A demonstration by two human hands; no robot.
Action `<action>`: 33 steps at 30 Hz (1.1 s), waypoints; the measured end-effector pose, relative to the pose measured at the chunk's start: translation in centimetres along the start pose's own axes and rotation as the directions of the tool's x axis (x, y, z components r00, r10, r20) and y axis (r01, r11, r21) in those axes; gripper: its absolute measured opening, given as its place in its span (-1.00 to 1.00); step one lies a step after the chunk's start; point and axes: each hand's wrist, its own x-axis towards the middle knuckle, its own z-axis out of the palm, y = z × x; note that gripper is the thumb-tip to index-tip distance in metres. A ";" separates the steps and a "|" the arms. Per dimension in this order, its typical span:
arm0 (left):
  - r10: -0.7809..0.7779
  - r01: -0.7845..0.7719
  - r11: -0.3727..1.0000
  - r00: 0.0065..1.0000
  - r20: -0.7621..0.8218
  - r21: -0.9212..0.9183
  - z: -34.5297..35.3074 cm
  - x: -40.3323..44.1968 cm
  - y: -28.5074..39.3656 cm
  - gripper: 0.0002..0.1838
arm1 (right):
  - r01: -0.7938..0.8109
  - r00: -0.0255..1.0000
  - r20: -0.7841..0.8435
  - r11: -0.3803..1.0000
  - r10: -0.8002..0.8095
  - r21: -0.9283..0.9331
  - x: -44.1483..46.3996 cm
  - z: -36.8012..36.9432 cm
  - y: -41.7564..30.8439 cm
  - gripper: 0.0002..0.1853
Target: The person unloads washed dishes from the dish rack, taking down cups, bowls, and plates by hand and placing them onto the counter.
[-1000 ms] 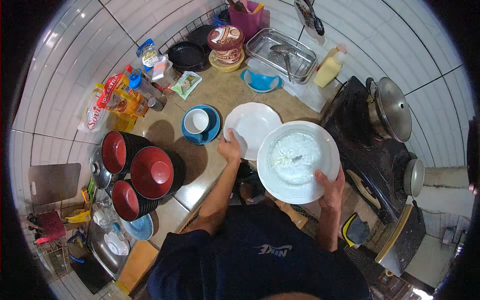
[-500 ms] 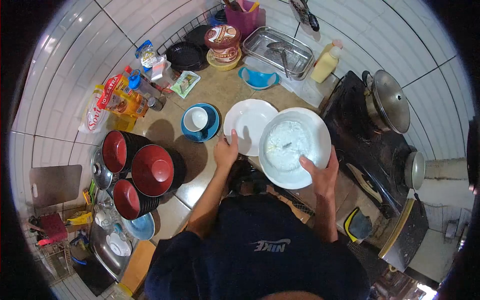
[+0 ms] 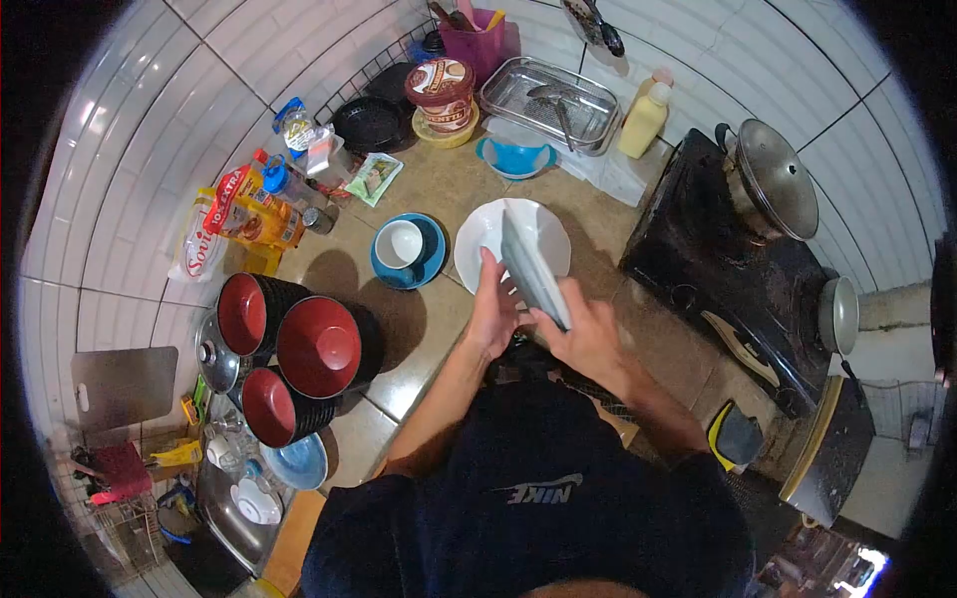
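Observation:
A white plate [image 3: 532, 261] stands nearly on edge between my hands, so mostly its rim shows. My right hand [image 3: 590, 344] grips its near right side, fingers wrapped over the edge. My left hand [image 3: 492, 311] holds it from the left, thumb pointing up along its face; part of its fingers is hidden. Under and behind the held plate, another white plate [image 3: 480, 242] lies flat on the counter. Left of it, a small white cup [image 3: 399, 243] sits on blue saucers [image 3: 433, 261].
Stacked red-and-black bowls [image 3: 321, 344] stand to the left, near a sink [image 3: 224, 508] with dishes. A black stove [image 3: 698, 239] with a lidded pot [image 3: 778, 179] is on the right. A blue dish [image 3: 515, 159] and a wire-mesh tray [image 3: 503, 90] lie at the back.
The held plate has turned from facing up to nearly on edge and moved left, over the flat plate. My left hand has come from the flat plate's rim to the held one.

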 end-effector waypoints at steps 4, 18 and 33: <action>0.073 -0.050 0.981 0.991 0.114 -0.188 -1.3 0.9 -0.1 0.04 | 0.250 0.962 0.159 0.952 -0.224 -0.176 1.1 2.0 1.0 -0.69; 0.156 -0.149 0.908 0.988 -0.015 -0.392 -1.4 1.8 -2.4 0.13 | 0.592 0.796 0.352 0.514 -0.492 -0.621 1.2 2.0 2.6 -0.65; 0.278 -0.150 0.864 0.938 0.208 -0.481 -3.7 2.2 -4.6 0.08 | 0.428 0.882 0.050 0.750 -0.469 -0.504 -4.6 -2.2 2.1 -0.68</action>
